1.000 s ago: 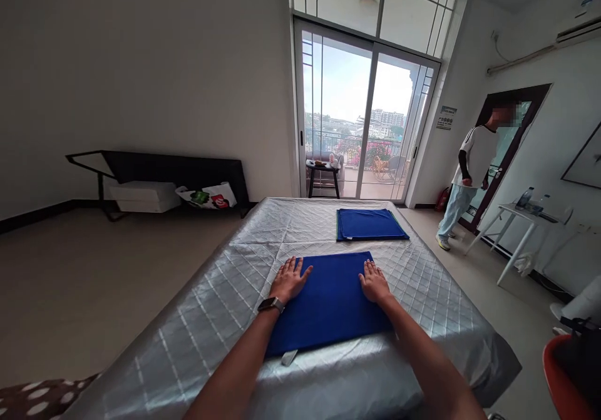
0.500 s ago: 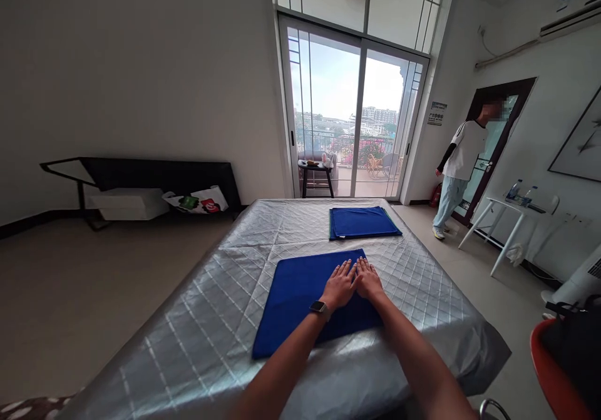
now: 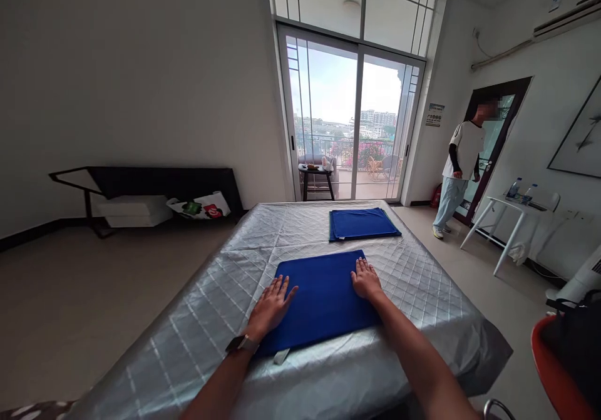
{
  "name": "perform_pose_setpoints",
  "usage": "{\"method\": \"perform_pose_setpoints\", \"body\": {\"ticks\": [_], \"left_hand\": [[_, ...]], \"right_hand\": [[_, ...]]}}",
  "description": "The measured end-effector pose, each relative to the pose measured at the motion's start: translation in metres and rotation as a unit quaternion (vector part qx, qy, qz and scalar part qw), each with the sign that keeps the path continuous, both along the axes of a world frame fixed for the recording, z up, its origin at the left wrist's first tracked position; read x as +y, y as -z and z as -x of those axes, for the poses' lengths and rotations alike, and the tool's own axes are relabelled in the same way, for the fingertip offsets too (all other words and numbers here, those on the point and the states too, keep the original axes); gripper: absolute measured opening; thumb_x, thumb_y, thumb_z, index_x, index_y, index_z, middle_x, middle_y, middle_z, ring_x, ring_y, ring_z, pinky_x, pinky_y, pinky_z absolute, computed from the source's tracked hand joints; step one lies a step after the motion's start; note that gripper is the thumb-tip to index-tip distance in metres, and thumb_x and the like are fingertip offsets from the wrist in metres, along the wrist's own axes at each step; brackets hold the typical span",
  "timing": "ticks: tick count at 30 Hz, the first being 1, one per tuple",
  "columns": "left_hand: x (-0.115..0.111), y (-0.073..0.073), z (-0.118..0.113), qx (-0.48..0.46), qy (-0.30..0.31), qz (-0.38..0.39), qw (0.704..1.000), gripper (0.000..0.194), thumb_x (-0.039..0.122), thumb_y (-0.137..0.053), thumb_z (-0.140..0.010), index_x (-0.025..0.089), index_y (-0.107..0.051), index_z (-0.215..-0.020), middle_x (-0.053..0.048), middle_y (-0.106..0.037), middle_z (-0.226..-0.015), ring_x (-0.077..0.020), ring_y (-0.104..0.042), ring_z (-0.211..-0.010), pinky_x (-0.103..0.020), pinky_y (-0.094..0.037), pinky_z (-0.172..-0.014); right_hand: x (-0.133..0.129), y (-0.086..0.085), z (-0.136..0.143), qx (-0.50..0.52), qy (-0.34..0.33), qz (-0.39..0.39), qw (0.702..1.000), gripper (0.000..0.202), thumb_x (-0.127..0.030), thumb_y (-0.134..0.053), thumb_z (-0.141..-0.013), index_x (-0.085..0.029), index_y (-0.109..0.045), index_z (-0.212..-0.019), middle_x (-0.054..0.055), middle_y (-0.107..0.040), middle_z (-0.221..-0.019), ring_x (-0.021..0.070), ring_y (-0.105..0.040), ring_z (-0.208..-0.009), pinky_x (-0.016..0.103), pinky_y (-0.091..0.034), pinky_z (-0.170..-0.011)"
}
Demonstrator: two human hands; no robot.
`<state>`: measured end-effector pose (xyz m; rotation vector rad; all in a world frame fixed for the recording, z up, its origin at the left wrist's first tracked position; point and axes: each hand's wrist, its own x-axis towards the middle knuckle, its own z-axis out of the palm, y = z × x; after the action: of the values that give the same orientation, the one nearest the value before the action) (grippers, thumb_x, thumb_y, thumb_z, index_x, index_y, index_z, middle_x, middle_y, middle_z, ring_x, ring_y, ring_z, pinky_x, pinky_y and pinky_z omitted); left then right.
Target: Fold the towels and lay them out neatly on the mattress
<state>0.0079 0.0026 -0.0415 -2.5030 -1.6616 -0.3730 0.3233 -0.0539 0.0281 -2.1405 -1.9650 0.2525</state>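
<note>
A flat, folded blue cloth (image 3: 319,298) lies in front of me on a table with a silver quilted cover (image 3: 220,295). My left hand (image 3: 271,306) rests on the cloth's left side with fingers outstretched, a watch on that wrist. On the right side of the same cloth, my right hand (image 3: 366,277) lies flat near the edge. A small white tag (image 3: 282,357) sticks out from the cloth's near edge. Farther back lies another folded blue cloth (image 3: 364,223), which neither hand touches.
A person (image 3: 462,163) stands by the door at the right. Near them is a white table (image 3: 516,204) with bottles. A red chair (image 3: 547,357) holding a black bag is close on my right. A black bench (image 3: 164,179) stands along the left wall.
My left hand has moved left across the cloth, away from my right hand, which stays in place. The white tag now shows. The person by the door has moved their arms.
</note>
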Motion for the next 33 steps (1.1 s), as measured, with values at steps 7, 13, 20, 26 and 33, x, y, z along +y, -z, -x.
{"method": "perform_pose_setpoints", "body": {"ticks": [7,13,20,26,33], "left_hand": [[-0.001,0.005,-0.003,-0.021,-0.011,0.004,1.0,0.08,0.062,-0.016,-0.097,0.008,-0.041,-0.15,-0.021,-0.041,-0.156,-0.0302,-0.037,-0.146,-0.051,-0.032,-0.117],[0.006,0.018,0.001,-0.043,-0.008,0.001,0.999,0.08,0.063,-0.018,-0.095,0.009,-0.042,-0.149,-0.02,-0.043,-0.155,-0.0308,-0.036,-0.146,-0.052,-0.031,-0.116],[0.013,0.014,-0.008,-0.065,-0.079,-0.007,0.995,0.083,0.062,-0.018,-0.095,0.003,-0.04,-0.149,-0.024,-0.043,-0.154,-0.0325,-0.04,-0.144,-0.051,-0.033,-0.116],[-0.03,-0.016,-0.123,-0.027,0.109,-0.043,0.993,0.068,0.052,-0.022,-0.1,0.009,-0.047,-0.146,-0.017,-0.045,-0.154,-0.0274,-0.038,-0.146,-0.047,-0.033,-0.118],[-0.053,-0.019,-0.183,0.015,0.216,-0.018,0.976,0.056,0.036,-0.024,-0.102,0.014,-0.042,-0.151,-0.015,-0.043,-0.155,-0.0256,-0.039,-0.145,-0.048,-0.035,-0.118]], "right_hand": [[-0.027,-0.005,0.003,-0.005,-0.003,-0.049,0.999,0.062,-0.029,-0.029,-0.1,-0.004,-0.025,-0.157,0.014,-0.023,-0.163,0.0206,-0.018,-0.153,0.04,-0.014,-0.123],[-0.063,0.005,0.004,0.005,-0.002,-0.031,1.0,0.063,-0.037,-0.028,-0.102,-0.002,-0.029,-0.155,0.017,-0.026,-0.162,0.0235,-0.02,-0.152,0.042,-0.02,-0.123],[-0.064,0.005,0.007,0.024,-0.005,-0.041,0.999,0.064,-0.038,-0.027,-0.103,-0.001,-0.029,-0.155,0.018,-0.025,-0.161,0.0241,-0.019,-0.152,0.043,-0.02,-0.123],[-0.063,0.01,0.007,0.015,-0.006,-0.048,0.999,0.062,-0.034,-0.03,-0.102,-0.001,-0.029,-0.155,0.018,-0.025,-0.161,0.0243,-0.019,-0.152,0.043,-0.021,-0.123],[-0.061,0.014,0.002,-0.004,-0.025,-0.04,0.999,0.062,-0.025,-0.037,-0.098,-0.003,-0.028,-0.155,0.018,-0.025,-0.161,0.0232,-0.019,-0.152,0.041,-0.022,-0.123]]}}
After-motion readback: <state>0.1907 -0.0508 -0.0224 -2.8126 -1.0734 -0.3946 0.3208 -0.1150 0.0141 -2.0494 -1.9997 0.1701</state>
